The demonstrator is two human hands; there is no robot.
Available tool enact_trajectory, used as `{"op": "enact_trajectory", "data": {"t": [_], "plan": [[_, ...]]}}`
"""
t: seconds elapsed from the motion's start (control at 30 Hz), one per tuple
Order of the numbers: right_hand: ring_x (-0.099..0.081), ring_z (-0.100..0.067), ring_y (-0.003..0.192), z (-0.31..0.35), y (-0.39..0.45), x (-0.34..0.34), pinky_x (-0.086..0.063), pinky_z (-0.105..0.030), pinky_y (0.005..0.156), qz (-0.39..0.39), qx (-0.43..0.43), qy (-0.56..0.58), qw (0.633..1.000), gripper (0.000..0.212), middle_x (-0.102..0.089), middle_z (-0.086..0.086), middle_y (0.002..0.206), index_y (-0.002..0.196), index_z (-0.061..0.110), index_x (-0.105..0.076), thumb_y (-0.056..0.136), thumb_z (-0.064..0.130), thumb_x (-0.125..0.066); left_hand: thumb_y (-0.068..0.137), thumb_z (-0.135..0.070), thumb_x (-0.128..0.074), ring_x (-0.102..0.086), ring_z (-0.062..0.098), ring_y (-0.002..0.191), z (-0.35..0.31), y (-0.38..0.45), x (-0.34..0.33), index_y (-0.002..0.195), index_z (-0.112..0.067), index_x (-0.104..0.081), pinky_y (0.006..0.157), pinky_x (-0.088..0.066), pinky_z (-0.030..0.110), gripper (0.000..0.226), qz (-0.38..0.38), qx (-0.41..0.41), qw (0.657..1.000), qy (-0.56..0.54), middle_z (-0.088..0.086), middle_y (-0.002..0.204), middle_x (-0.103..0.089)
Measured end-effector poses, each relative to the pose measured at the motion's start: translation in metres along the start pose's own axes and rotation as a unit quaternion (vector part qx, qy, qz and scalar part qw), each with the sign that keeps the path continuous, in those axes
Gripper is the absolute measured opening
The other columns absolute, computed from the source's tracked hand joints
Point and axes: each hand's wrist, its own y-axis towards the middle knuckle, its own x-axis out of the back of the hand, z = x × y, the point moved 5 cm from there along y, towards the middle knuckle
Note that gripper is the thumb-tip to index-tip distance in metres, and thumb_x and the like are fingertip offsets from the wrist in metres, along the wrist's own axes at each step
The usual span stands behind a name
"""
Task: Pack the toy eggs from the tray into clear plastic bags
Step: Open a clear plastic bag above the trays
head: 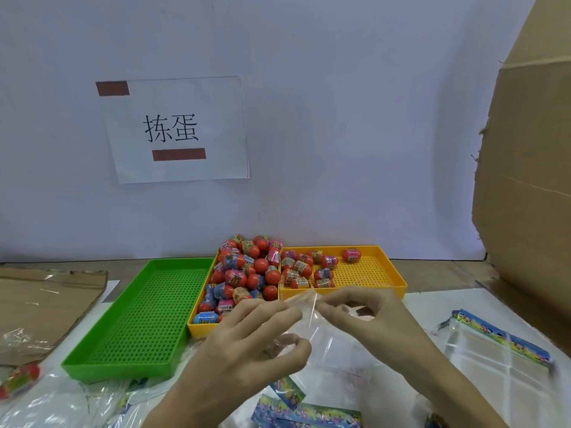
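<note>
Both grips are narrow pinches on one clear plastic bag (pixel 312 332), held just above the surface (pixel 432 307) in front of the trays. The left hand (pixel 244 332) pinches the bag's upper edge between thumb and curled fingers, and the right hand (pixel 364 316) pinches the same edge just beside it, fingertips of the two hands almost meeting. The bag hangs down between the hands, its lower part draped over the white surface.

Behind the hands stand three perforated trays side by side, touching. The green tray (pixel 148 316) on the left holds nothing visible. The middle yellow tray (pixel 197 327) is heaped with toy eggs (pixel 247 270), mostly red with printed wrappers, some blue. The right yellow tray (pixel 370 273) holds a smaller cluster of eggs (pixel 306 267) toward its left side, with one egg (pixel 351 254) apart near the back wall.

A stack of clear bags with printed header cards (pixel 500 344) lies to the right, and more header cards (pixel 296 409) lie near the bottom edge. A paper sign (pixel 176 128) is taped to the wall, and a cardboard box (pixel 531 168) stands at the right.
</note>
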Motion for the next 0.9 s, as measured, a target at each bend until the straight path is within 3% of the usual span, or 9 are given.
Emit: {"op": "enact_trajectory", "data": {"t": [0.1, 0.2, 0.27, 0.33, 0.4, 0.57, 0.63, 0.77, 0.9], "plan": [[-0.067, 0.001, 0.096, 0.001, -0.001, 0.005, -0.049, -0.015, 0.086, -0.026, 0.047, 0.000, 0.999, 0.009, -0.075, 0.021, 0.094, 0.089, 0.037, -0.079, 0.088, 0.028, -0.079, 0.104, -0.016, -0.066, -0.056, 0.026, 0.136, 0.004, -0.004, -0.011, 0.110, -0.024, -0.063, 0.105, -0.048, 0.046, 0.010, 0.043, 0.028, 0.998, -0.026, 0.007, 0.142, -0.062], [-0.065, 0.000, 0.100, 0.007, -0.004, 0.009, -0.045, -0.009, 0.086, -0.093, 0.129, -0.069, 0.985, 0.013, -0.072, 0.024, 0.094, 0.089, 0.038, -0.074, 0.090, 0.025, -0.075, 0.079, -0.067, -0.083, -0.021, 0.023, 0.161, 0.015, -0.011, -0.021, 0.131, -0.040, -0.064, 0.121, -0.032, 0.050, 0.061, 0.157, 0.128, 0.968, -0.150, 0.000, 0.172, -0.027], [-0.064, 0.001, 0.103, 0.015, -0.008, 0.007, -0.042, -0.015, 0.091, -0.137, 0.213, -0.132, 0.958, 0.009, -0.071, 0.026, 0.096, 0.093, 0.034, -0.072, 0.091, 0.026, -0.070, 0.071, -0.084, -0.075, -0.011, 0.013, 0.162, 0.021, -0.014, -0.020, 0.143, -0.048, -0.053, 0.119, -0.026, 0.051, 0.084, 0.147, 0.253, 0.910, -0.294, -0.014, 0.175, -0.011], [-0.061, 0.004, 0.104, 0.022, -0.014, -0.001, -0.041, -0.025, 0.094, -0.148, 0.293, -0.174, 0.928, 0.009, -0.071, 0.026, 0.099, 0.095, 0.028, -0.073, 0.093, 0.021, -0.069, 0.069, -0.089, -0.071, -0.023, -0.001, 0.155, 0.028, -0.020, -0.019, 0.146, -0.051, -0.045, 0.117, -0.033, 0.048, 0.090, 0.072, 0.381, 0.838, -0.384, -0.028, 0.169, -0.021], [-0.062, 0.005, 0.104, 0.025, -0.020, -0.010, -0.041, -0.030, 0.094, -0.144, 0.349, -0.188, 0.907, 0.009, -0.071, 0.025, 0.102, 0.096, 0.025, -0.073, 0.098, 0.017, -0.070, 0.068, -0.083, -0.077, -0.039, -0.006, 0.145, 0.033, -0.021, -0.017, 0.146, -0.058, -0.037, 0.116, -0.039, 0.037, 0.091, 0.023, 0.444, 0.810, -0.383, -0.033, 0.155, -0.041], [-0.062, 0.002, 0.108, 0.026, -0.026, -0.027, -0.041, -0.036, 0.093, -0.141, 0.392, -0.216, 0.883, 0.013, -0.069, 0.024, 0.108, 0.103, 0.026, -0.071, 0.105, 0.027, -0.058, 0.076, -0.038, -0.094, -0.075, 0.013, 0.094, 0.035, -0.022, -0.022, 0.133, -0.049, -0.054, 0.090, -0.059, 0.032, 0.071, 0.077, 0.459, 0.764, -0.447, -0.005, 0.099, -0.079], [-0.056, 0.007, 0.110, 0.023, -0.025, -0.026, -0.040, -0.032, 0.093, -0.155, 0.372, -0.227, 0.886, 0.016, -0.070, 0.022, 0.109, 0.112, 0.026, -0.071, 0.102, 0.034, -0.060, 0.081, -0.025, -0.091, -0.077, 0.014, 0.083, 0.035, -0.024, -0.022, 0.125, -0.037, -0.063, 0.087, -0.061, 0.035, 0.054, 0.066, 0.459, 0.777, -0.427, -0.005, 0.088, -0.080], [-0.045, 0.016, 0.110, 0.020, -0.024, -0.027, -0.040, -0.021, 0.092, -0.156, 0.314, -0.220, 0.910, 0.041, -0.070, 0.022, 0.110, 0.127, 0.027, -0.065, 0.097, 0.054, -0.060, 0.087, -0.019, -0.085, -0.073, -0.002, 0.075, 0.027, -0.016, -0.014, 0.120, -0.023, -0.073, 0.070, -0.057, 0.018, 0.035, 0.022, 0.332, 0.915, -0.229, -0.016, 0.081, -0.078], [-0.057, 0.007, 0.105, 0.027, -0.026, -0.033, -0.043, -0.020, 0.092, -0.156, 0.348, -0.215, 0.899, 0.030, -0.071, 0.020, 0.109, 0.121, 0.033, -0.064, 0.095, 0.048, -0.064, 0.094, -0.018, -0.068, -0.056, 0.016, 0.053, 0.008, -0.008, -0.013, 0.131, -0.016, -0.073, 0.046, -0.045, 0.029, 0.037, 0.046, 0.195, 0.979, -0.041, -0.004, 0.063, -0.062]]}}
